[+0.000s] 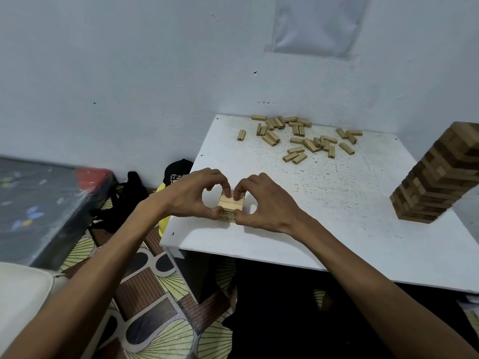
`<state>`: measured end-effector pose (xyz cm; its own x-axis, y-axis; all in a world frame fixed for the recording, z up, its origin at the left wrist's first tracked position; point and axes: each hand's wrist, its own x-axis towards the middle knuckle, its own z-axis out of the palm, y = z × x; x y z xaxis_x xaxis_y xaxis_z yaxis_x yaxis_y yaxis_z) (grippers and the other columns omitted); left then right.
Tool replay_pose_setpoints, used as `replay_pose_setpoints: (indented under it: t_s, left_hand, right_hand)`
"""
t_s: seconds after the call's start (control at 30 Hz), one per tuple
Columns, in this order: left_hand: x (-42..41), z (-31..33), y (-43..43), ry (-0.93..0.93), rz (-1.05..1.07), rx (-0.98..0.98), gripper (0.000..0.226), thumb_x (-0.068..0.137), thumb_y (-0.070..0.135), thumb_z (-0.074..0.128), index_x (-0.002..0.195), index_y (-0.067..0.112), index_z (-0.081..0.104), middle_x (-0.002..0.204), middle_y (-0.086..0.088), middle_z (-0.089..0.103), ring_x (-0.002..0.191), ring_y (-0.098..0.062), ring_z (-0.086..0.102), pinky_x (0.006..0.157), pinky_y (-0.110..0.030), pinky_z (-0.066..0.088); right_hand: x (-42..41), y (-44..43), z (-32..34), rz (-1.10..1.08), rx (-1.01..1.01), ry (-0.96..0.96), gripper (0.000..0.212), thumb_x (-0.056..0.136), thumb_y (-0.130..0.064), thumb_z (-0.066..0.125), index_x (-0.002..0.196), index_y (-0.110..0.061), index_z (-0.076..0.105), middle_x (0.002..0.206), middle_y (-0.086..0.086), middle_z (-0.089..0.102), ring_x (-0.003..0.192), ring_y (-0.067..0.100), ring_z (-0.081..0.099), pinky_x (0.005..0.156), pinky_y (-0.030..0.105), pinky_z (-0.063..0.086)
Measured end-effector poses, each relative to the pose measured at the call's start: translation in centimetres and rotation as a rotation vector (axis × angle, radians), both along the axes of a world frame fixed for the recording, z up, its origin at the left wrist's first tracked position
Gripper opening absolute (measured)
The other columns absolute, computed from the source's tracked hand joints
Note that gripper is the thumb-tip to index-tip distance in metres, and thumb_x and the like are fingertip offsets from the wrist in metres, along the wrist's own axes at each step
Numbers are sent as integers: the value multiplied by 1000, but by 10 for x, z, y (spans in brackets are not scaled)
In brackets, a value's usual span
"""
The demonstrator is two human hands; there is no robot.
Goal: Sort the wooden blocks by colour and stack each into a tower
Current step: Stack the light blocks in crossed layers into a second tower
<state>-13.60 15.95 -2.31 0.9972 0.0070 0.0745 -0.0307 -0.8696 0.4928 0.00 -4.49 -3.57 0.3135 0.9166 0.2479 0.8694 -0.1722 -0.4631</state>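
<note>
- Both hands are on one thing – the left hand (193,195) and the right hand (267,203) each pinch the short pale stack (231,203), thumbs on its near face and fingertips curled over its far edge. Neither hand is free or clenched on nothing.
- That stack sits toward the near-left corner of the white table (337,229), only a couple of layers high, as far as I can make out.
- My read of the step: squaring up the layers of the pale tower, early in its build.
- The loose pale blocks (300,138) lie scattered along the table's far edge, well apart from the stack – plenty left to place.
- The tall dark tower (440,174) stands at the table's right side and looks finished.
- Next move, I'd judge: let go gently, reach across the table for pale blocks, and lay them crosswise to the top layer without nudging it.
- Containers: I see no box or tray; the blocks lie straight on the tabletop.
</note>
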Motion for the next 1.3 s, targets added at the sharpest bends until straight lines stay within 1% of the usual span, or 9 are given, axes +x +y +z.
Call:
replay_pose_setpoints:
  t_s: [0.1,0.2,0.37,0.43,0.73,0.93,1.13,1.3]
  left_hand:
    - [-2,-1,0,-20,3,-3,43,70,45,69,111,34,62,109,16,60,95,-14,51,83,-43,48]
    - [-2,-1,0,-27,3,-11,41,70,44,70,109,35,62,109,16,60,95,-14,51,84,-43,48]
    - [-1,-1,0,-27,5,0,41,70,45,70,109,35,62,110,16,61,96,-14,51,84,-44,48]
    - [-1,0,0,-28,6,2,40,70,45,70,109,36,62,110,16,61,96,-14,51,84,-44,48]
    - [-1,-2,1,-18,6,12,40,71,47,70,109,39,61,112,17,60,98,-14,52,85,-46,49]
    - [-1,-4,1,-26,-1,16,41,71,47,70,110,39,61,113,18,60,98,-14,52,85,-46,49]
    - [-1,-5,1,-34,-3,19,40,71,47,71,109,40,60,111,17,60,97,-14,52,84,-46,49]
    - [-1,-5,2,-30,1,10,41,71,47,71,110,40,61,112,16,61,98,-16,53,84,-47,49]
  right_hand:
    - [-1,2,-1,1,6,-27,38,73,-54,66,104,-33,57,105,-13,56,96,7,38,72,35,48]
    - [-2,2,-1,-4,4,-43,43,70,-59,59,104,-32,57,105,-14,56,96,7,39,70,33,47]
    - [-2,2,-3,-11,18,-45,38,73,-53,66,104,-32,57,104,-14,56,95,7,38,69,30,44]
    - [-2,2,-3,-7,19,-46,38,74,-51,68,104,-31,58,104,-14,56,96,8,38,69,31,44]
    - [-2,2,-4,-4,17,-58,40,72,-55,60,104,-31,57,104,-14,55,95,8,38,67,30,44]
    - [-3,1,-4,-2,17,-49,36,76,-46,71,105,-30,58,106,-14,55,96,8,38,67,29,43]
    - [-3,1,-5,-10,19,-64,35,75,-44,73,104,-31,57,105,-15,54,94,7,37,65,27,37]
    - [-3,2,-5,-12,20,-57,36,75,-43,74,104,-30,58,106,-14,54,94,7,36,66,27,37]
